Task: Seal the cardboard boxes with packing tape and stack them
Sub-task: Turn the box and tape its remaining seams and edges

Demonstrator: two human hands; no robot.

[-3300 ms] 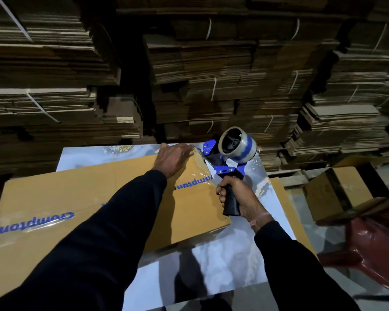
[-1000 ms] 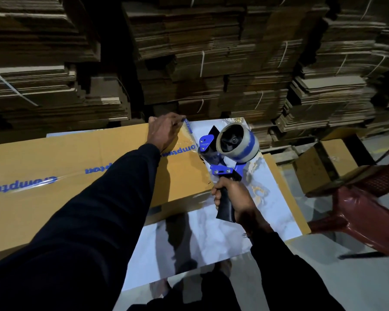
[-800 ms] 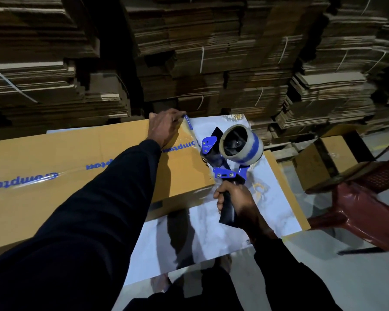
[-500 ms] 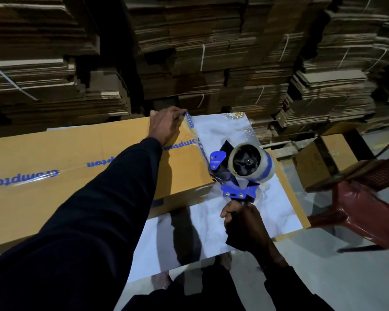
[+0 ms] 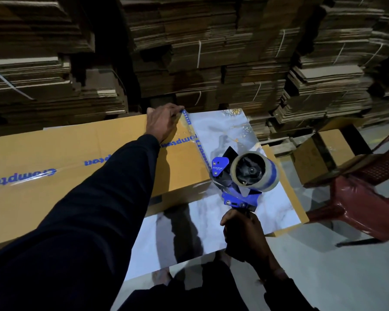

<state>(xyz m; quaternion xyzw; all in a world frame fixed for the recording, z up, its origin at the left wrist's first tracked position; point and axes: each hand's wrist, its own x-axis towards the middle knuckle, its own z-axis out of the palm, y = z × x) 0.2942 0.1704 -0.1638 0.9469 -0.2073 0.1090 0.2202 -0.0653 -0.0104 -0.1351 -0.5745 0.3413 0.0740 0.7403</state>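
A long cardboard box (image 5: 65,164) lies flat along the table's (image 5: 220,131) left side. Its far right corner is pressed by the left hand (image 5: 163,123), fingers flat on the tape. A blue tape dispenser (image 5: 240,176) is gripped by the right hand (image 5: 243,234) at the box's right end.

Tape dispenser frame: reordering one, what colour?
Blue, on the tape dispenser; head view.

Flat brown cardboard box (image 5: 54,176) lies on the table, blue-printed tape (image 5: 195,142) along its end.
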